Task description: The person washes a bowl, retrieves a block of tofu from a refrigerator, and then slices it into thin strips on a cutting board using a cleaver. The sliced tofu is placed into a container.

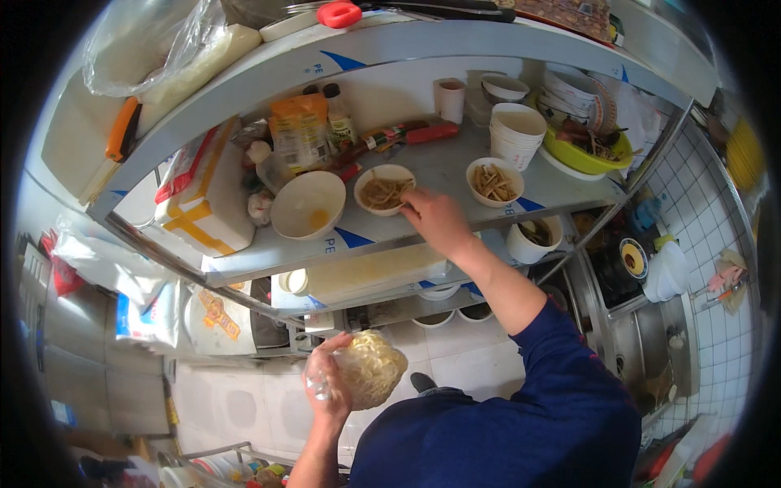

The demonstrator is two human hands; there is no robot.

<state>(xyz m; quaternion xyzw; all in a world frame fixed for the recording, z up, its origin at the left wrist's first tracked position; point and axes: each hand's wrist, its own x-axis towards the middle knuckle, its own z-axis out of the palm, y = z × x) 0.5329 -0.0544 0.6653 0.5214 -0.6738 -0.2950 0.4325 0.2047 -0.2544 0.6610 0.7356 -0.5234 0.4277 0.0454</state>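
Observation:
My left hand (329, 378), low in front of my body, grips a clear plastic bag of pale noodle-like strands (373, 371). Up on the steel shelf, my right hand (436, 218) is at the right rim of a white bowl (385, 210), fingers over the edge and thumb outside it. Brownish strips (379, 190) lie in that bowl; my fingertips partly hide its right side. To its right, a second white bowl (497, 200) holds similar strips (493, 182). A larger white bowl (299, 204) on the left has a little yellowish liquid at its bottom.
Stacked paper cups (517, 135) and a lime-green basin (595, 160) stand at the shelf's right. A taped foam box (207, 189), a yellow pouch (299, 131) and a bottle (340, 116) occupy its left. An upper shelf edge (403, 43) overhangs; a steel sink (659, 341) is at right.

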